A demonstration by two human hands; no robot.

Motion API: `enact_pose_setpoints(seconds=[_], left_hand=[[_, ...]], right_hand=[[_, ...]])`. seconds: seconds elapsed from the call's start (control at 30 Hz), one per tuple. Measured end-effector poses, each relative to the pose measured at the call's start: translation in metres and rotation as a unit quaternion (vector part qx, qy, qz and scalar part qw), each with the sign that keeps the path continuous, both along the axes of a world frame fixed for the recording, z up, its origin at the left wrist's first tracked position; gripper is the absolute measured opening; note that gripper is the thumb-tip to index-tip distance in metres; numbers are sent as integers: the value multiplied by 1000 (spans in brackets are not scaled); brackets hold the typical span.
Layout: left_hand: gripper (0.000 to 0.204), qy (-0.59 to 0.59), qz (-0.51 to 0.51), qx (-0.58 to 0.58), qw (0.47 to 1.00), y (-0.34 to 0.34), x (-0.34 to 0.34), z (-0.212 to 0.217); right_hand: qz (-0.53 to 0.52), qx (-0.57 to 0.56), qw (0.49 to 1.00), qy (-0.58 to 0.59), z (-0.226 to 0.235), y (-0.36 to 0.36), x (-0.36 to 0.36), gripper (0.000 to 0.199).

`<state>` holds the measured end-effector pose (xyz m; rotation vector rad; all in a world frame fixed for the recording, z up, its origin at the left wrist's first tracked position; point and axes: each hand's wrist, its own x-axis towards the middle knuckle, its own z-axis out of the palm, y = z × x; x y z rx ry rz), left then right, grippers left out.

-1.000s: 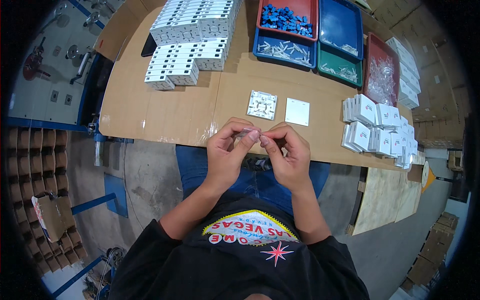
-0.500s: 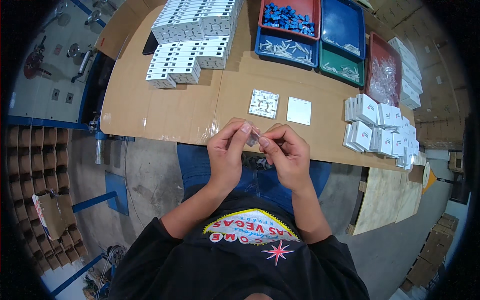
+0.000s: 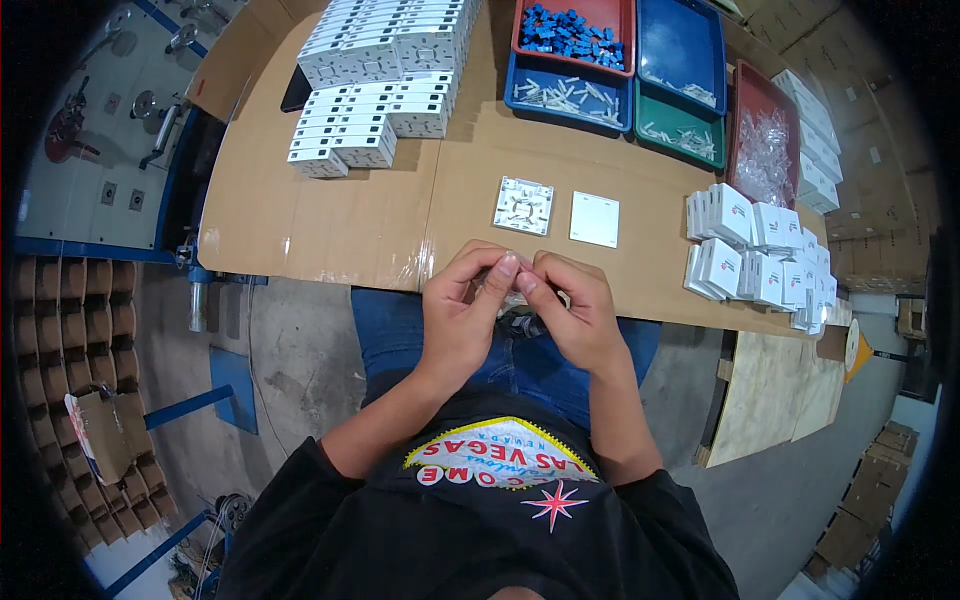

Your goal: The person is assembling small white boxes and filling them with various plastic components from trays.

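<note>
A clear piece (image 3: 513, 299) is pinched by left hand (image 3: 464, 302) and right hand (image 3: 578, 304), fingers together; a steady grip seems called for.

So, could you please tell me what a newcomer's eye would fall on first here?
Probably the small bright blue parts in the red rectangular tray at the far side of the brown cardboard-covered table. Next might come the tall stack of white square units to their left. Then, at the near edge, the left hand and right hand, fingertips close together, apparently pinching a small clear item, mostly hidden.
</note>
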<state>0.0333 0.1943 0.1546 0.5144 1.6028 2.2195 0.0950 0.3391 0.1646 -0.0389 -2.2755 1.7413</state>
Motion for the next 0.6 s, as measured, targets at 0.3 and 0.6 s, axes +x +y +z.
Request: enact_pose_setpoints(seconds=[0.3, 0.6], left_hand=[[15, -58, 19, 13, 998, 1, 5, 9], [16, -80, 28, 9, 996, 0, 3, 13]], right_hand=[[37, -93, 995, 22, -1, -2, 4, 17], [35, -60, 997, 32, 2, -2, 4, 16]])
